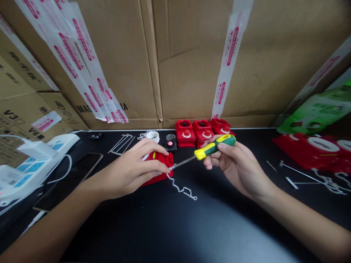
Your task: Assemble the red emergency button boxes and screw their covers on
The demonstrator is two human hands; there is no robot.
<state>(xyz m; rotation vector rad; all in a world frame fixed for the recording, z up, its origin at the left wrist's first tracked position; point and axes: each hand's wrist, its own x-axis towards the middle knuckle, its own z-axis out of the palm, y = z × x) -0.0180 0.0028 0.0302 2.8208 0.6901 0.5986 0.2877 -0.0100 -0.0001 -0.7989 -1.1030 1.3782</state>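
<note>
My left hand (134, 168) is closed over a red plastic box (161, 162) lying on the black table (175, 226), the fingertips pinching at its right end. A thin white chain (182, 189) trails from that end onto the table. My right hand (233, 164) grips a green and yellow screwdriver (215, 146), its metal tip touching the right end of the red box by my left fingertips.
Three more red boxes (203, 132) stand at the back against cardboard cartons (192, 62). A white cap (153, 136), metal rods (122, 143), a power strip (35, 160), a phone (79, 171) lie left. Red packets (315, 149) and loose pins (290, 182) lie right.
</note>
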